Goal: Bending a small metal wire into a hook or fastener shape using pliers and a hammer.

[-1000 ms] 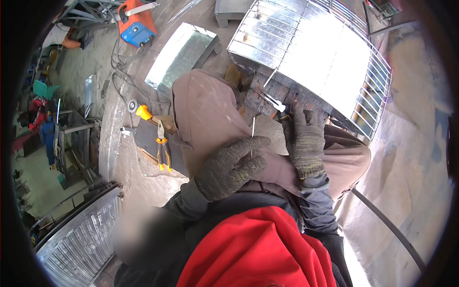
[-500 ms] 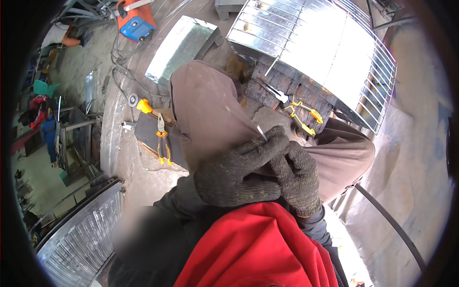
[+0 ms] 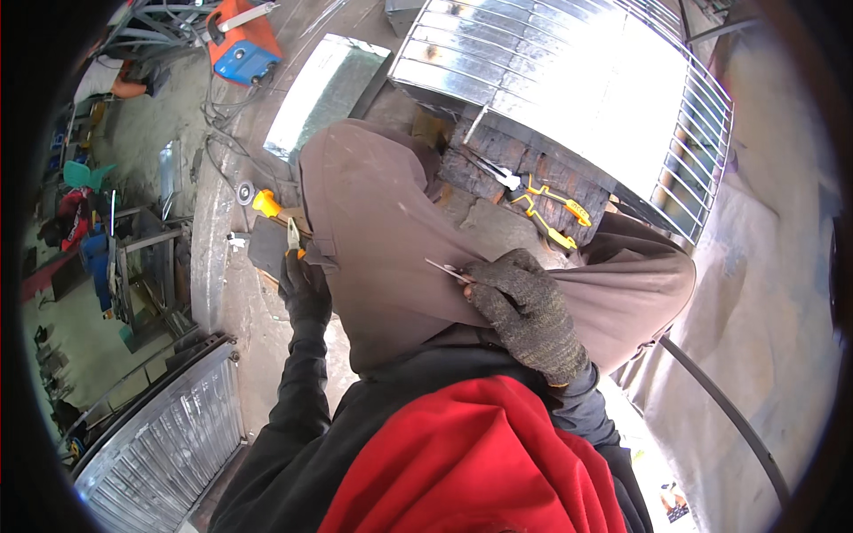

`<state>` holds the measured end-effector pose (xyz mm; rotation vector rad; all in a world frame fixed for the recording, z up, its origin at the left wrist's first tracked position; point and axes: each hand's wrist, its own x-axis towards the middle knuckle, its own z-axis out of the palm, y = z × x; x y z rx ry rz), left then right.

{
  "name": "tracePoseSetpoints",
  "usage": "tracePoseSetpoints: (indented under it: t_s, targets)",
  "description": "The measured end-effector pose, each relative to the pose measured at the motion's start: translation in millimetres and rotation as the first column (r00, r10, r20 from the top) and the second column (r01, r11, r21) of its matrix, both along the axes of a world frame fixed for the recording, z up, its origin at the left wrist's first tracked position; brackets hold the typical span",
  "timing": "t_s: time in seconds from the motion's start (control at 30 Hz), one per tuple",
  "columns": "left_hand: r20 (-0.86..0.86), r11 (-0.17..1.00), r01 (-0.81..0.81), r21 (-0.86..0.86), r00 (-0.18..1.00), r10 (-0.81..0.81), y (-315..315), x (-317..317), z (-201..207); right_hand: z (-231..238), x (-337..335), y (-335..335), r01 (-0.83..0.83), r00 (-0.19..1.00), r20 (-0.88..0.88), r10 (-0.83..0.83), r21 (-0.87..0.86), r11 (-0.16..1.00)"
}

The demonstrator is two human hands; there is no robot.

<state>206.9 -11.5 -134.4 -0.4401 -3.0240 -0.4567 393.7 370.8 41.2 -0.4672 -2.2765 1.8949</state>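
My left hand [image 3: 305,291], in a dark glove, reaches down on the left and has its fingers closed over the handles of a pair of pliers [image 3: 293,234]. Only the pliers' jaws and a bit of yellow-orange handle show past the glove. In front of my lap, my gloved right hand [image 3: 526,313] pinches a short thin rod [image 3: 444,269] between thumb and fingertips, its free end pointing left. A second pair of pliers with yellow and black handles [image 3: 544,202] lies spread on a dark, worn block ahead of my right hand.
A wire rack over a shiny metal sheet [image 3: 569,80] stands ahead. An angle grinder [image 3: 258,199] lies by the left pliers. Further off are a metal box piece [image 3: 324,89], an orange and blue machine [image 3: 244,49] with cables, and a person's arm [image 3: 129,87] at far left.
My left hand has left the right hand, moving left and down onto the pliers there. My right hand has shifted slightly left and still holds the rod, now in plain sight.
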Motion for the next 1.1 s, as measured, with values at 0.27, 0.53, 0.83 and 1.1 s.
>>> tracePoseSetpoints:
  t_s: [0.27, 0.53, 0.83, 1.1]
  targets:
    - [0.219, 0.981, -0.166, 0.098, 0.965, 0.141, -22, -27, 22, 0, 2, 6, 0.071, 0.996, 0.052, -0.067, -0.083, 0.994]
    - [0.658, 0.286, -0.596, 0.751, 0.716, -0.234, 17, -37, 136, 11, 7, 12, 0.108, 0.981, 0.175, -0.085, -0.129, 0.986]
    - [0.448, 0.373, -0.371, 0.851, 0.14, -0.883, 170, 10, 206, 29, 15, 11, 0.333, 0.926, 0.297, -0.234, -0.35, 0.876]
    - [0.388, 0.389, 0.243, 0.888, 0.054, -0.92, 236, 36, 187, 54, 60, 17, 0.647, 0.758, 0.133, -0.639, -0.029, 0.762]
